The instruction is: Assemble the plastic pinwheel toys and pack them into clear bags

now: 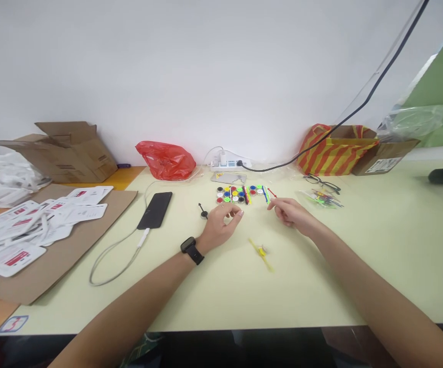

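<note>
1. The pale green table [321,276] carries everything I see.
2. My left hand [221,225]: its grip is curled, fingertips against the thumb; I cannot tell whether it pinches anything.
3. My right hand [288,212]: its grip is slack and apparently empty.
4. The cluster of small round coloured plastic caps [240,194] lies just beyond both hands. I judge them light, stiff and smooth, best pinched at the rim.
5. The thin yellow plastic stick [261,251] lies nearer me, between the wrists. It is likely feather-light; I would take it mid-length.
</note>
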`<state>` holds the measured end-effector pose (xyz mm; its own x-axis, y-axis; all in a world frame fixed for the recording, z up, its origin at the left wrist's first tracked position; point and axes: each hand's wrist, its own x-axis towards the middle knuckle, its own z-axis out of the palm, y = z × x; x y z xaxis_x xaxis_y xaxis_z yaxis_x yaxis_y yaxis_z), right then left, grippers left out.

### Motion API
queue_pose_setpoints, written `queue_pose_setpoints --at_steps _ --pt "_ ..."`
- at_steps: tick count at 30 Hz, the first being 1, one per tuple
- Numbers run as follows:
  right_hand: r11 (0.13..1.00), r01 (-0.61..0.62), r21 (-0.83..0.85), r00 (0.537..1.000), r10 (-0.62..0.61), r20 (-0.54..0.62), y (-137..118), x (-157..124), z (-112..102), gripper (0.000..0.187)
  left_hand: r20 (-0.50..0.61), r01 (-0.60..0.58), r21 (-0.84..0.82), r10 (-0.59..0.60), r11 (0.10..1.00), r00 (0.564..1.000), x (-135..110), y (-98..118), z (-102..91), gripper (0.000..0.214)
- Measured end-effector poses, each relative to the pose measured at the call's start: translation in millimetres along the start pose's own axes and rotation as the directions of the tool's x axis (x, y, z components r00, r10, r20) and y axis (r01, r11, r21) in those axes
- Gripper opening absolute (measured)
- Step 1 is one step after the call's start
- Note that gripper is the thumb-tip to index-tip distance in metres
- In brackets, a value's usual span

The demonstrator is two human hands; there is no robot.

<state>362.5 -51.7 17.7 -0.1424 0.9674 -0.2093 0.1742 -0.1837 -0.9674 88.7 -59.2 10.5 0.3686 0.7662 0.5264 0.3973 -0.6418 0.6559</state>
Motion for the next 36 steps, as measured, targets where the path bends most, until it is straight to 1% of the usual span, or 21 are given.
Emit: queue_pose_setpoints --at_steps 1,3,5,6,8,10,11,12,14,15,16,17,18,20,23,26,28,30,31,33,36 --pt "0.999 0.007 -0.043 1.000 -0.007 -0.005 2 1 1 0.046 0.009 -0.003 0.011 0.003 1.000 1.000 0 1 -0.7 0.023" --pt "0.994 0.026 -0.106 0.998 -0.021 0.051 3 1 3 0.046 0.047 -0.020 0.021 0.019 1.000 0.999 -2 5 -2.4 0.022" --pt "0.988 0.053 -0.147 0.992 -0.035 0.123 4 1 5 0.045 0.143 -0.062 0.005 0.060 0.998 0.988 -4 14 -3.8 0.021" --pt "0.983 0.074 -0.166 0.988 -0.051 0.144 4 1 7 0.044 0.209 -0.091 -0.014 0.092 0.996 0.974 -6 19 -3.9 0.024" --pt "0.970 0.138 -0.198 0.983 -0.110 0.147 7 2 9 0.043 0.349 -0.163 -0.068 0.177 0.984 0.920 -9 31 -2.1 0.037" --pt "0.954 0.210 -0.216 0.975 -0.188 0.117 13 7 12 0.041 0.443 -0.238 -0.115 0.265 0.964 0.857 -12 41 2.6 0.049" --pt "0.943 0.245 -0.224 0.969 -0.230 0.094 16 9 13 0.040 0.476 -0.273 -0.123 0.298 0.954 0.827 -14 43 5.7 0.050" --pt "0.930 0.278 -0.239 0.961 -0.270 0.068 19 12 14 0.038 0.505 -0.305 -0.121 0.324 0.944 0.800 -15 45 8.8 0.046" --pt "0.893 0.333 -0.303 0.938 -0.346 0.012 26 18 13 0.032 0.554 -0.356 -0.096 0.347 0.929 0.757 -16 43 13.9 0.029" --pt "0.867 0.355 -0.349 0.924 -0.383 -0.013 30 20 13 0.029 0.570 -0.370 -0.078 0.346 0.926 0.745 -16 40 15.4 0.022" --pt "0.839 0.369 -0.400 0.909 -0.416 -0.035 32 22 12 0.026 0.580 -0.376 -0.061 0.339 0.925 0.741 -16 36 16.2 0.021" --pt "0.810 0.374 -0.451 0.895 -0.443 -0.055 35 23 11 0.023 0.579 -0.372 -0.045 0.328 0.927 0.747 -16 32 16.1 0.023" --pt "0.782 0.372 -0.501 0.882 -0.466 -0.072 37 24 9 0.021 0.566 -0.360 -0.032 0.314 0.932 0.762 -16 28 15.3 0.025" --pt "0.721 0.356 -0.595 0.858 -0.504 -0.097 39 25 7 0.019 0.520 -0.324 -0.019 0.286 0.946 0.805 -14 22 12.3 0.028" --pt "0.633 0.338 -0.696 0.829 -0.551 -0.099 42 26 5 0.024 0.437 -0.257 -0.014 0.237 0.966 0.868 -11 15 6.1 0.031" --pt "0.547 0.335 -0.767 0.805 -0.589 -0.068 46 28 4 0.033 0.376 -0.183 -0.020 0.177 0.983 0.910 -8 10 0.5 0.040" --pt "0.476 0.292 -0.830 0.812 -0.581 -0.048 49 30 4 0.040 0.353 -0.161 -0.026 0.159 0.987 0.922 -6 7 -1.7 0.049" --pt "0.409 0.247 -0.878 0.841 -0.541 -0.015 51 31 3 0.047 0.360 -0.151 -0.031 0.152 0.988 0.920 -4 5 -2.2 0.053" --pt "0.383 0.236 -0.893 0.857 -0.515 0.006 52 31 3 0.049 0.375 -0.142 -0.038 0.146 0.989 0.915 -4 4 -1.9 0.052" --pt "0.355 0.229 -0.906 0.883 -0.467 0.040 51 30 4 0.052 0.398 -0.110 -0.064 0.126 0.992 0.909 -4 3 -0.1 0.045" --pt "0.361 0.220 -0.906 0.904 -0.425 0.051 50 29 4 0.055 0.388 -0.059 -0.114 0.099 0.992 0.916 -4 3 3.1 0.040"
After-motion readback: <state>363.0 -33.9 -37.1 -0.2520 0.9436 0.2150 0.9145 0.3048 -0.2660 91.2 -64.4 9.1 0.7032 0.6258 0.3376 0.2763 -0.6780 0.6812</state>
